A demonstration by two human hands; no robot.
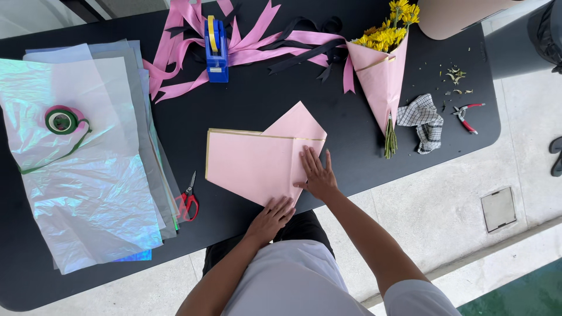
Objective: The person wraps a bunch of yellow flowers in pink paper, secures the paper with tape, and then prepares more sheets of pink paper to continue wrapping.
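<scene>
A pink sheet of wrapping paper (252, 158) with a gold edge lies folded on the black table (246, 105). My right hand (316, 172) rests flat on the paper's right fold, fingers spread. At the paper's bottom corner, near the table's front edge, my left hand (272, 216) presses down with its fingers together. Neither hand grips anything.
Iridescent and clear film sheets (82, 169) with a green tape roll (61, 120) lie at left. Red scissors (188, 202) sit beside them. Pink and black ribbons (263, 44), a blue tape dispenser (216, 52), a pink-wrapped yellow bouquet (380, 70), a checked cloth (424, 123) and red pruners (466, 114) lie farther back.
</scene>
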